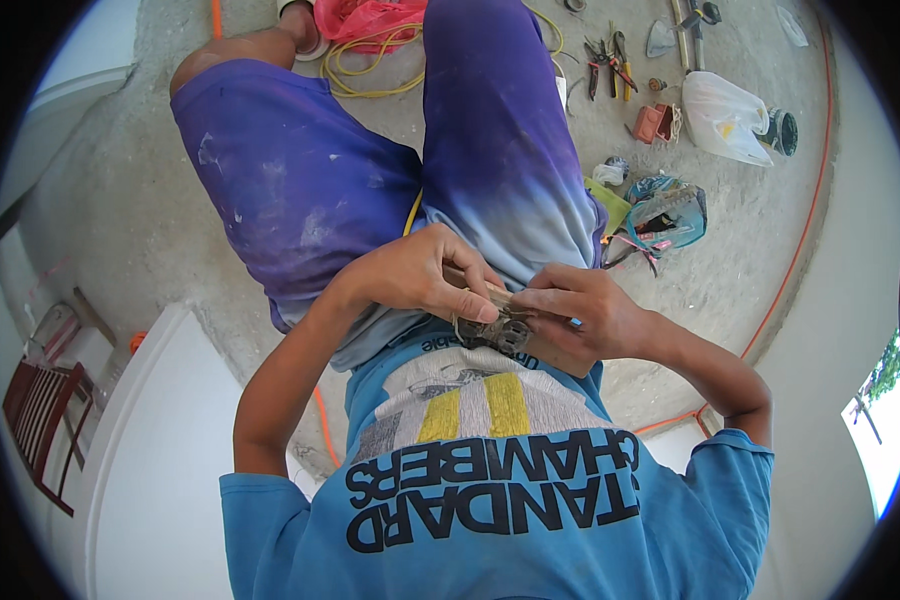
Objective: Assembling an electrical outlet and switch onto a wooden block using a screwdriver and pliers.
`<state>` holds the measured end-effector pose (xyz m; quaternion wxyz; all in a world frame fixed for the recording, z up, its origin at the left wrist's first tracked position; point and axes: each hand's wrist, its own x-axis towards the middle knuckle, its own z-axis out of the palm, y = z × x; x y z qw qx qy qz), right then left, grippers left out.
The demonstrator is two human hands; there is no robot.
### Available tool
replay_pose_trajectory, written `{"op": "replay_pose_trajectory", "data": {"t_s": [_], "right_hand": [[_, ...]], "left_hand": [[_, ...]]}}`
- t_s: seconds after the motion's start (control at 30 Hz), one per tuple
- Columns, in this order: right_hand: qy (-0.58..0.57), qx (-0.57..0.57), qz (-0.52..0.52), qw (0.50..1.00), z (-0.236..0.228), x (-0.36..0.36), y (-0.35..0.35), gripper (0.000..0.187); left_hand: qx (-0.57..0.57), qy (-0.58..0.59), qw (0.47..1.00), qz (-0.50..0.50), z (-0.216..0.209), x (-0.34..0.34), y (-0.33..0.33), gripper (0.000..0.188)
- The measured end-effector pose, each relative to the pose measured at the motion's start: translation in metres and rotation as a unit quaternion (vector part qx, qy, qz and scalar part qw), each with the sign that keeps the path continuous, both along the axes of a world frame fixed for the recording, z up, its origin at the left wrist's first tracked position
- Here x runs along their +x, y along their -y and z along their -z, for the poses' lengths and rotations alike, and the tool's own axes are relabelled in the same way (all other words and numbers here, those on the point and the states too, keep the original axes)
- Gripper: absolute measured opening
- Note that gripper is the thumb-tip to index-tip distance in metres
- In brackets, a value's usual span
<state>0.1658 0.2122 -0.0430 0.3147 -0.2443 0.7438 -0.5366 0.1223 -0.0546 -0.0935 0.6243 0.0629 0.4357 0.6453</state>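
In front of my waist, both hands hold a small dusty grey fitting [507,333] with dark round parts. A tan flat-sided piece [562,356] lies against it, partly under my fingers. My left hand [425,275] is closed at its upper left side, with the thumb laid along the top. From the right, my right hand [585,312] grips with bent fingers pressed together near the fitting and the tan piece. A small blue spot shows between the right fingers; what it belongs to is hidden. I cannot tell whether the fitting and the tan piece are joined.
Yellow cable [370,93] coils beside a red plastic bag [370,22]. On the right lie several pliers [610,68], an orange box [654,123], a white plastic bag [722,115] and a clear blue bag [675,212]. An orange conduit [808,235] follows the wall. A brown chair [45,415] stands left.
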Motion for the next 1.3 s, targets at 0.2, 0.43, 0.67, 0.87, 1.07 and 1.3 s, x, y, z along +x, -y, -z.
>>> {"op": "replay_pose_trajectory", "data": {"t_s": [0.2, 0.43, 0.67, 0.87, 1.07, 1.3], "right_hand": [[-0.112, -0.015, -0.042, 0.993, 0.014, 0.007, -0.005, 0.036], [-0.154, -0.022, -0.019, 0.988, 0.018, 0.022, -0.002, 0.044], [-0.179, -0.037, 0.002, 0.983, 0.006, 0.023, 0.006, 0.042], [-0.245, 0.040, -0.022, 0.969, -0.009, 0.032, 0.018, 0.035], [-0.281, 0.012, -0.016, 0.960, -0.012, 0.033, 0.017, 0.033], [-0.233, 0.018, 0.008, 0.972, -0.016, 0.037, 0.020, 0.030]], "left_hand": [[-0.166, -0.299, 0.940, -0.009, -0.038, 0.012, 0.007, 0.028], [-0.272, -0.435, 0.855, 0.081, -0.072, 0.028, 0.023, 0.027], [-0.206, -0.587, 0.779, 0.078, -0.082, 0.022, 0.026, 0.014], [-0.198, -0.422, 0.878, 0.107, -0.081, -0.007, 0.028, 0.014], [-0.196, -0.342, 0.916, 0.075, -0.076, -0.009, 0.016, 0.019], [-0.160, -0.345, 0.914, 0.143, -0.072, -0.019, 0.009, 0.024]]}}
